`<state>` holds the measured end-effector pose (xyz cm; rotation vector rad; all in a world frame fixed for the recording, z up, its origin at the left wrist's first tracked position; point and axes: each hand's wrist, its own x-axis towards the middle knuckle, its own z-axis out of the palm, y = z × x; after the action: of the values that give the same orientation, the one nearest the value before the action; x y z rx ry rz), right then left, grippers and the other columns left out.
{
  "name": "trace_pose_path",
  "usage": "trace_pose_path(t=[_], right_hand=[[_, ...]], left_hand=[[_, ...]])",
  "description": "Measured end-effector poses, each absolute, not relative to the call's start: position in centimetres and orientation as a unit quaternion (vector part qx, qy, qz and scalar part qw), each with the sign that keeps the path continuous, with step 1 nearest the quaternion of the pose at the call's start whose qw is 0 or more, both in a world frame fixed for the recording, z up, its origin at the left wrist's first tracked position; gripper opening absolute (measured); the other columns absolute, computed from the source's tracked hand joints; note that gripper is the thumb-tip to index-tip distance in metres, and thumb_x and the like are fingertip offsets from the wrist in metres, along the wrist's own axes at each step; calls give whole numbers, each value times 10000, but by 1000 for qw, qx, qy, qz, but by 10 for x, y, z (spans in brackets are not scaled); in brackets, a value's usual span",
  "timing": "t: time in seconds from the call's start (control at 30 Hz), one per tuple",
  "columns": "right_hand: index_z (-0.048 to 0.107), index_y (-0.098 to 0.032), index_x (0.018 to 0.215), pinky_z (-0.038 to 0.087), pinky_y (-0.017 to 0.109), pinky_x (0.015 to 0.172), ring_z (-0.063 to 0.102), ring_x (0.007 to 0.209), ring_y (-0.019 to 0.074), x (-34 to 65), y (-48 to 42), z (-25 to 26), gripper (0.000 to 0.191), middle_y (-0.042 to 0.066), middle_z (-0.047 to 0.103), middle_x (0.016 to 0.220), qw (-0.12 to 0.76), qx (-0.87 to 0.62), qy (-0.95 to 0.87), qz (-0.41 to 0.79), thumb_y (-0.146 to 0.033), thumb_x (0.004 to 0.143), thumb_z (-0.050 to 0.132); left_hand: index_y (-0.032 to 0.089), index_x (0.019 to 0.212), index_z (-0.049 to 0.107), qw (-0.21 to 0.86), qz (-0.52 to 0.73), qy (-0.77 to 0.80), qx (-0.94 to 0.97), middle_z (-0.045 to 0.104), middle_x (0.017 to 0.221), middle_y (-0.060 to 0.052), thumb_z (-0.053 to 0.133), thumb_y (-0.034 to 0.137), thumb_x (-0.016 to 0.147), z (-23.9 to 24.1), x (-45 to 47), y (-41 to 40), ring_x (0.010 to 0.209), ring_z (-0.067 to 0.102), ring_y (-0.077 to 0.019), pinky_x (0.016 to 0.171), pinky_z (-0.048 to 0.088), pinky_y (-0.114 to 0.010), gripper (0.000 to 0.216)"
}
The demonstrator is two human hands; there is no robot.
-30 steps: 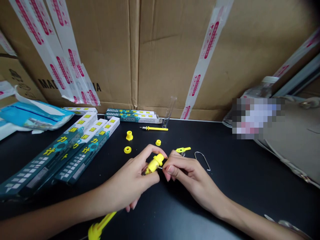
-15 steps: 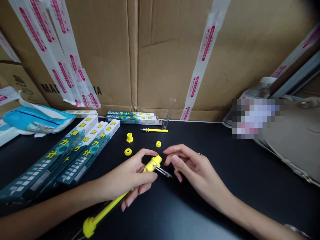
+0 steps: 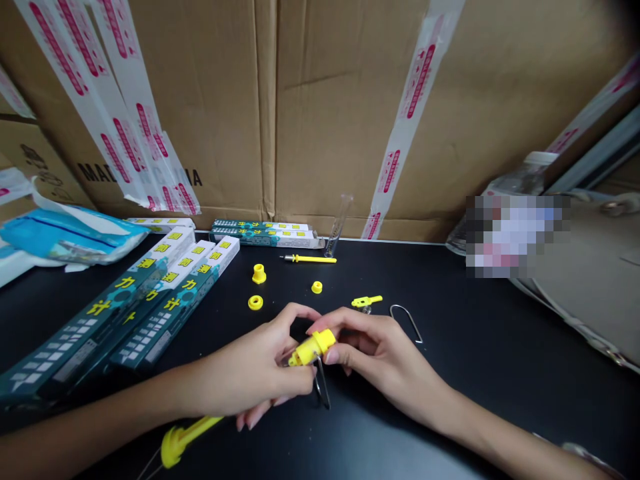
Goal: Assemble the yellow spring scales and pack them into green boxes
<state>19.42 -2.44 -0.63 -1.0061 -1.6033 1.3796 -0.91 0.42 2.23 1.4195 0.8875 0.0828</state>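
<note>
My left hand [image 3: 255, 367] is closed round a long yellow tool [image 3: 310, 348], whose tail end [image 3: 175, 443] sticks out below my wrist. My right hand [image 3: 373, 353] pinches the tool's yellow head from the right. A thin metal wire loop [image 3: 323, 387] hangs down from the head between my two hands. Both hands hover just over the black table [image 3: 475, 347].
Small yellow parts [image 3: 259, 273] [image 3: 255, 302] [image 3: 317, 287], a yellow clip [image 3: 367, 301], a metal hook [image 3: 407, 321] and a yellow rod [image 3: 310, 259] lie beyond my hands. Long teal boxes [image 3: 145, 307] lie at left, a cardboard wall [image 3: 320, 113] behind, a bag [image 3: 585, 280] at right.
My right hand, spread open half a second ago, has closed back onto the tool's yellow head. The wire loop now hangs downward. The tool's tail has swung slightly.
</note>
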Motion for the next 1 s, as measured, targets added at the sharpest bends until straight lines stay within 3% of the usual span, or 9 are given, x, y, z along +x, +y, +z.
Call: trace_pose_path(t=[0.33,0.5,0.6,0.73,0.9,1.0], right_hand=[[704,-229,1051,489,224,594,559,655,114,192,-22,-11,181,0,662,849,393,-406,-643,518,-318,900,658],[693,-246,1077,488,231,640,583,720,123,192,-21,-14,182,6,672,910,414,-406,-642,502,-228,924,596],[684,-258,1096,492,243,661,603,761,135,193,-22,-14,210,7,672,939,419,-400,-652,489,-196,923,581],[683,-260,1070,497,258,683,628,779,148,194,-24,-13,190,2,683,925,410,-406,-676,457,-195,921,584],[674,-245,1045,492,265,694,639,784,154,195,-24,-12,147,8,700,934,395,-423,-701,416,-227,940,572],[667,-229,1009,488,266,706,642,787,156,194,-25,-11,121,10,694,914,390,-425,-711,403,-257,952,563]], left_hand=[[261,1284,280,706,57,377,597,506,538,146,588,339,898,20,-6,8,248,418,-60,239,365,-107,501],[231,1047,343,739,112,369,552,595,554,108,668,404,846,14,-3,10,260,446,-72,240,375,-135,420],[249,918,331,745,120,364,545,610,572,110,708,395,821,11,-5,12,253,462,-77,216,366,-140,416],[251,856,333,760,107,335,547,559,444,118,684,405,845,9,-7,13,271,497,-107,235,398,-149,383],[218,848,395,743,109,347,562,604,526,100,683,315,850,11,-6,13,231,354,-17,232,260,-96,303],[218,857,387,743,120,348,559,681,625,57,649,260,854,11,-5,10,256,377,-16,240,253,-101,266]])
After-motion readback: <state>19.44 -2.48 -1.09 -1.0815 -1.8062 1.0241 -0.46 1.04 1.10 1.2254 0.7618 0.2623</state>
